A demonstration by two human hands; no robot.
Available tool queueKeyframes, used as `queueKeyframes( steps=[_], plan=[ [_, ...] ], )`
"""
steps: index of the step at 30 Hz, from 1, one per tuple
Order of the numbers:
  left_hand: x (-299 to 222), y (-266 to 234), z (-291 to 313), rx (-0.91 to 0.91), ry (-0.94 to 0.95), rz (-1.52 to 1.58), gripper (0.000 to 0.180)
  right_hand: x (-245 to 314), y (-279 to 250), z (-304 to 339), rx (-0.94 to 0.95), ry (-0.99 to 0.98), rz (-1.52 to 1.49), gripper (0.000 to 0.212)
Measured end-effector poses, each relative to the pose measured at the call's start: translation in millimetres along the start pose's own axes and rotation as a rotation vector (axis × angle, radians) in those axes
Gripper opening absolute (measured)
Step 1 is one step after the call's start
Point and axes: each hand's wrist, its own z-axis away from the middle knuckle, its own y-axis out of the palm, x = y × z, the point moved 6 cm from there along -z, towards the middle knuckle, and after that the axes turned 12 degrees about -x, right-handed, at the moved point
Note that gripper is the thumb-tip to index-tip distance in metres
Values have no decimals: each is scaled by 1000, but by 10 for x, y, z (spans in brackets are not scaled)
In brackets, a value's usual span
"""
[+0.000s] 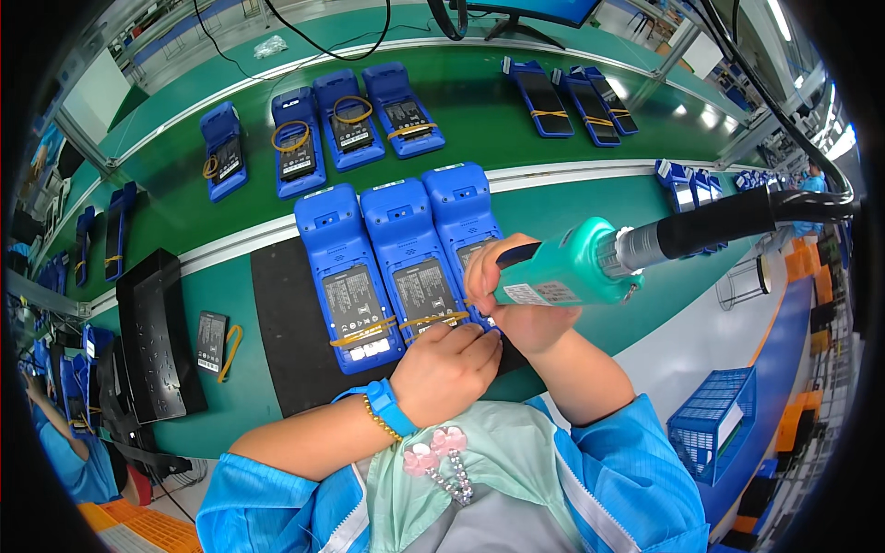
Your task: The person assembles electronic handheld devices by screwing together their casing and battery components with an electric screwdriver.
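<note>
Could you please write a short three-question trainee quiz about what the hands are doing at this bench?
1. True or false: the right hand grips a teal powered screwdriver.
2. How many blue handheld terminals lie side by side on the black rubber mat?
3. The left hand rests on: A) the black tray; B) the rightmost terminal; C) the blue plastic basket.

Key: 1 true; 2 three; 3 B.
</note>
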Motion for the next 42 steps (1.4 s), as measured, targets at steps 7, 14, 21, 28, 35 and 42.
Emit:
queueKeyframes(
  steps=[7,14,21,28,35,42],
  plan=[
    [9,-6,18,-16,5,2,28,23,14,-38,42,1,-22,93],
    [13,-8,9,-15,0,7,28,40,15,-53,68,-13,-4,91],
    [50,-45,8,-28,-28,71,27,315,-22,-71,-42,14,-223,95],
    [-32,0,-73,47,-2,69,33,482,-503,-150,-59,-132,-179,93],
    [-27,51,-132,57,-25,67,40,270,-627,-114,-72,-119,-156,90],
    [-12,90,-157,39,-30,71,38,262,-618,-127,-98,-95,-100,90]
  ],
)
